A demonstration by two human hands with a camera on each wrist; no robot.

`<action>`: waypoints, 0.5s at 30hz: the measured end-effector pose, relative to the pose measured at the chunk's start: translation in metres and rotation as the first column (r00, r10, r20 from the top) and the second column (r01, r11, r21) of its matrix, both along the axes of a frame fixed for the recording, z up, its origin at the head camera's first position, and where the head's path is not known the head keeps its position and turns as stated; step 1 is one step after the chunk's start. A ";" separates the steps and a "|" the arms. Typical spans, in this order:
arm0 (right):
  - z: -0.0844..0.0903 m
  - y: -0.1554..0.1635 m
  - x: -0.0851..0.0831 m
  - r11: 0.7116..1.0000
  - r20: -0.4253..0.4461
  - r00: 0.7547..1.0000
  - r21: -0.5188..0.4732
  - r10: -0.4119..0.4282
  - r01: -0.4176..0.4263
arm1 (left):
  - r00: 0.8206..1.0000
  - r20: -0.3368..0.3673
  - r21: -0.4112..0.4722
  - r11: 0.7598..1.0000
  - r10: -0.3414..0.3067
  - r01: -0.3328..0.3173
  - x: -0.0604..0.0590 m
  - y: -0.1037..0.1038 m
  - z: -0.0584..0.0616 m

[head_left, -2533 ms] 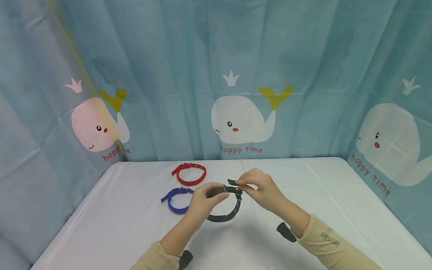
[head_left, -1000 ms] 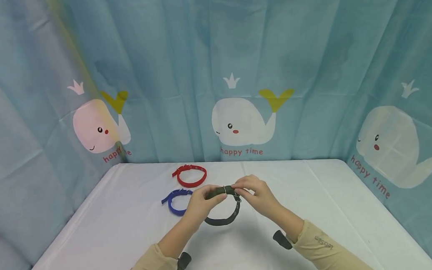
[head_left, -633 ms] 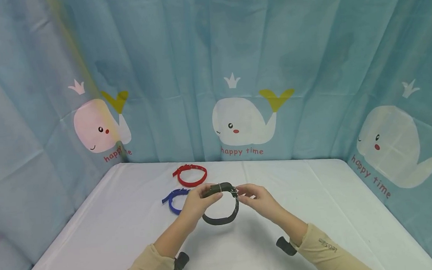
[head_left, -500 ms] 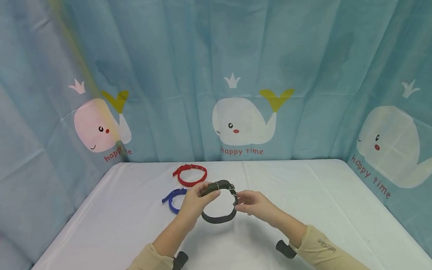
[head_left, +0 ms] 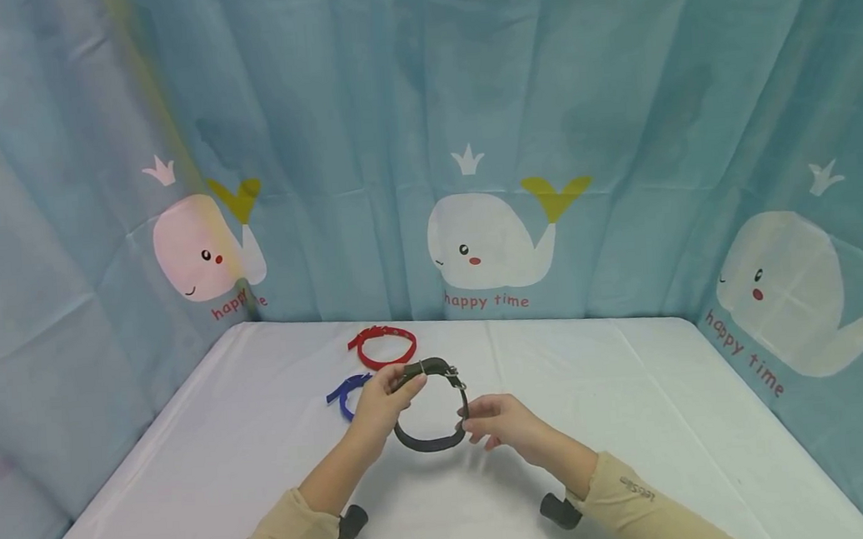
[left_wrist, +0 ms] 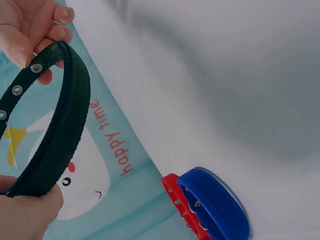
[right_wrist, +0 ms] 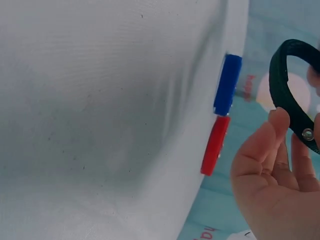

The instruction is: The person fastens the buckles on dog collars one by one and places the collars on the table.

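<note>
Left portion of the bench (head_left: 212, 468): white cover, with a whale-print curtain (head_left: 317, 144) hanging behind it.

Blue collar (head_left: 346, 390): lies flat at far left of centre, partly hidden behind the left hand. Red collar (head_left: 382, 346): lies flat just beyond the blue one, closed into a ring.

Left hand (head_left: 378, 407): raised above the bench, fingers curled, thumb and fingers pinching the upper left of the dark collar (head_left: 428, 409) close to its buckle (head_left: 450, 374). In the left wrist view the strap enters this hand's grip at the lower edge of the frame.

Dark collar: fastened into a loop and held clear of the bench between the two hands. The loop stands roughly upright, its open face turned toward the person, its longer axis running up and down. The buckle sits at the top, tilted to the right; the curved bottom hangs lowest. Metal eyelets show along the strap in the left wrist view.

Right hand (head_left: 501, 422): lower than the left, fingertips lightly curled against the lower right side of the loop. Thumb and forefinger meet on the strap in the right wrist view; the grip appears light.
</note>
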State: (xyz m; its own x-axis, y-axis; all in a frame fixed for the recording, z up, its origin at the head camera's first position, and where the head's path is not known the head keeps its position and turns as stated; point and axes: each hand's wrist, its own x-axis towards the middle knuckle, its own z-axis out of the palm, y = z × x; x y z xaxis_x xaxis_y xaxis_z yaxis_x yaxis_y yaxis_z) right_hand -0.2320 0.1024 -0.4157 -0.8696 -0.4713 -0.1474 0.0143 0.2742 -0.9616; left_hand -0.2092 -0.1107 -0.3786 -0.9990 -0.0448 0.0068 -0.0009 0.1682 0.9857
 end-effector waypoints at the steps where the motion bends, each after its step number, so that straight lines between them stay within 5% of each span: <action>1: 0.000 -0.001 0.000 1.000 0.003 1.000 -0.005 -0.003 0.003 | 1.000 0.000 0.001 1.000 0.002 -0.002 0.001 -0.001 0.000; 15: -0.003 -0.017 -0.009 0.987 0.134 0.991 -0.155 -0.013 0.034 | 0.999 0.049 -0.005 1.000 0.017 -0.017 0.013 -0.033 -0.005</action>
